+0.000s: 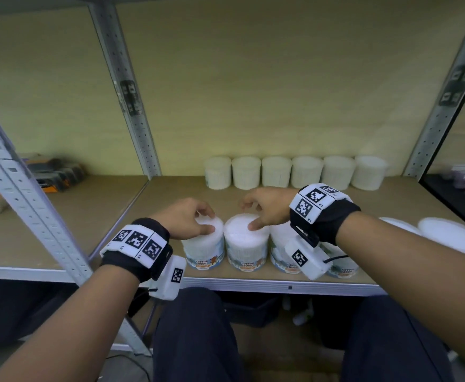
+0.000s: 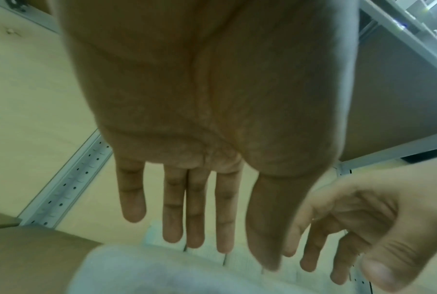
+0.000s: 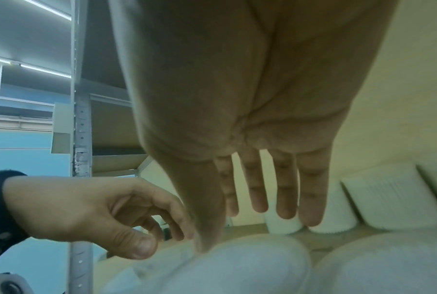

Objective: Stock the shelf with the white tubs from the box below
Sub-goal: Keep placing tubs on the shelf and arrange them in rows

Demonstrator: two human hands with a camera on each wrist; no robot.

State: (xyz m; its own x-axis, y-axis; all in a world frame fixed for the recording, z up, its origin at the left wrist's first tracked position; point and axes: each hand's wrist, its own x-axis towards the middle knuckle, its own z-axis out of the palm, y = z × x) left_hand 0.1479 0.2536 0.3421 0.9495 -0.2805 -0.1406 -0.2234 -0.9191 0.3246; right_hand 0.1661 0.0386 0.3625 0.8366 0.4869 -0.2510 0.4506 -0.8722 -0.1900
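White cotton-bud tubs stand in two rows on the shelf board [image 1: 170, 194]. Several plain tubs [image 1: 277, 172] line the back wall. In the front row, my left hand [image 1: 209, 220] hovers over the leftmost tub [image 1: 203, 249], its thumb at the lid. My right hand [image 1: 250, 215] is over the second tub [image 1: 246, 246], thumb tip touching that lid [image 3: 237, 264]. The wrist views show both hands with fingers straight or loosely bent: the left hand [image 2: 237, 256] above its lid [image 2: 162, 274], the right hand [image 3: 247, 230] likewise, wrapped round nothing.
More front-row tubs [image 1: 281, 244] sit under my right wrist, and others [image 1: 452, 235] lie at the far right. A perforated metal upright [image 1: 129, 106] divides the bays; another [image 1: 27, 202] stands front left. Boxed goods [image 1: 55, 172] fill the left bay. A dark box [image 1: 250, 310] sits below the shelf.
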